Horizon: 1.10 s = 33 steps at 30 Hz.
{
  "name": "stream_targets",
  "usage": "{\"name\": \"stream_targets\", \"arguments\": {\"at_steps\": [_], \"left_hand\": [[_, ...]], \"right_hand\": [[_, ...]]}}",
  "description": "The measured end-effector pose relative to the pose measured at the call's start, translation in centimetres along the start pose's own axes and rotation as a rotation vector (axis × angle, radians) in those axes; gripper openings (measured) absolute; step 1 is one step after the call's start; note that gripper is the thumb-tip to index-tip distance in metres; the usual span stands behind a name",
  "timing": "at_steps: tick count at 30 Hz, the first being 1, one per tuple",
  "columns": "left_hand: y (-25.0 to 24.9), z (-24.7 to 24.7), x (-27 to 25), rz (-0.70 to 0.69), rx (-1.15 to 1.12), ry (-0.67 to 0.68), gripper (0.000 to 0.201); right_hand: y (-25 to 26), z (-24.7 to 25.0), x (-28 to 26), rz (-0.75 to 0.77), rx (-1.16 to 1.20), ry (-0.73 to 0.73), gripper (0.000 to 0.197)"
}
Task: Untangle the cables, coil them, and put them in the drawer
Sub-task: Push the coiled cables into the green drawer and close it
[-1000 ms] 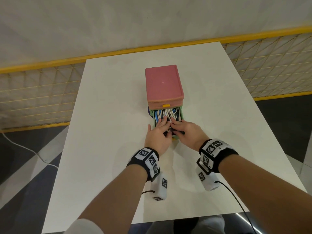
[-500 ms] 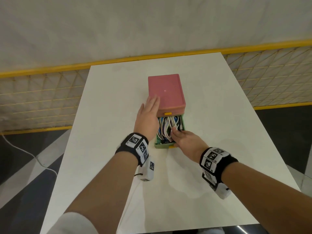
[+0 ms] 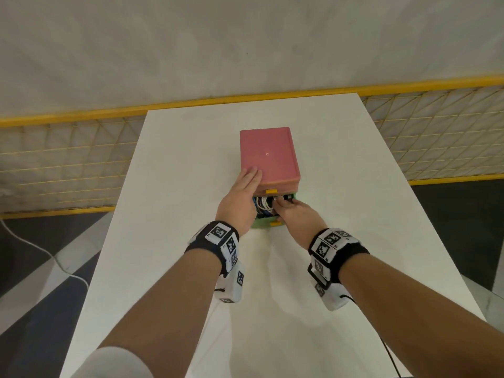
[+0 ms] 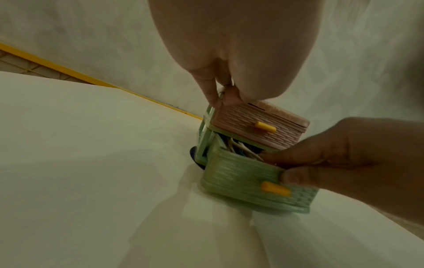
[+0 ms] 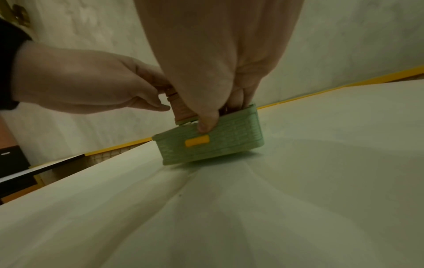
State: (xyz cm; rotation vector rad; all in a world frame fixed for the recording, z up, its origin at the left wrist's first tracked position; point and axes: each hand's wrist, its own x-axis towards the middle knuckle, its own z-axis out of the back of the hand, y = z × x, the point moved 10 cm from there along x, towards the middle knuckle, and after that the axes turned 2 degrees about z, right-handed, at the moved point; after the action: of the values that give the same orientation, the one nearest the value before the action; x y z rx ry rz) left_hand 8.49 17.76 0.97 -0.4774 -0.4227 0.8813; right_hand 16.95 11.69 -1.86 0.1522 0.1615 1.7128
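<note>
A small drawer box with a pink top (image 3: 268, 156) stands mid-table. Its lower green drawer (image 3: 266, 224) is partly out and holds white and blue coiled cables (image 3: 263, 204). My left hand (image 3: 248, 184) lies flat on the near-left corner of the pink top, with straight fingers (image 4: 212, 94) at its edge. My right hand (image 3: 283, 207) grips the drawer's front wall: its thumb (image 5: 206, 124) is on the green face above the yellow handle (image 5: 197, 142), and its fingers reach inside onto the cables (image 4: 238, 147). Most of the cables are hidden under the box and the hand.
The white table (image 3: 180, 214) carries only the drawer box. The upper pink drawer (image 4: 257, 127) is closed. A yellow mesh fence (image 3: 68, 165) runs behind the table's far edge. A white cord (image 3: 41, 251) lies on the dark floor at left.
My left hand left the cables in the drawer and came to rest on the pink top. My right hand stayed at the drawer, which now sticks out less.
</note>
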Motion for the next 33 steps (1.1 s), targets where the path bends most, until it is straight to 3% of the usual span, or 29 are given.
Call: {"name": "stream_targets", "arguments": {"at_steps": [4,9,15,19,25,27,29,30,33], "left_hand": [[0.5,-0.2,0.1,0.009,-0.026,0.035,0.074],[0.8,-0.6,0.1,0.011,-0.047,0.024,0.075],[0.6,-0.3,0.0,-0.002,-0.029,0.028,0.076],[0.4,-0.2,-0.1,0.002,-0.035,0.032,0.077],[0.2,-0.2,-0.2,0.003,-0.032,0.035,0.076],[0.2,-0.2,-0.2,0.009,-0.029,0.043,0.077],[0.1,-0.2,-0.2,0.017,-0.029,0.05,0.079],[0.1,-0.2,-0.2,0.022,-0.028,0.053,0.08],[0.2,-0.1,-0.2,0.031,-0.028,0.051,0.082]], "right_hand": [[0.2,0.3,0.3,-0.077,0.041,-0.038,0.02],[-0.4,-0.8,0.6,-0.137,0.1,-0.024,0.036],[-1.0,-0.6,1.2,-0.149,0.152,-0.049,0.036],[-1.4,-0.6,0.9,-0.191,0.208,-0.162,0.025],[0.0,-0.6,0.3,-0.165,0.075,-0.249,0.054],[-0.7,-0.1,-0.1,-0.162,0.134,-0.306,0.049],[-2.1,1.2,-1.4,-0.232,0.313,-0.469,0.039],[-3.1,1.6,-2.2,-0.316,0.407,-0.535,0.044],[-5.3,1.1,-3.4,-0.593,0.484,-0.607,0.094]]}}
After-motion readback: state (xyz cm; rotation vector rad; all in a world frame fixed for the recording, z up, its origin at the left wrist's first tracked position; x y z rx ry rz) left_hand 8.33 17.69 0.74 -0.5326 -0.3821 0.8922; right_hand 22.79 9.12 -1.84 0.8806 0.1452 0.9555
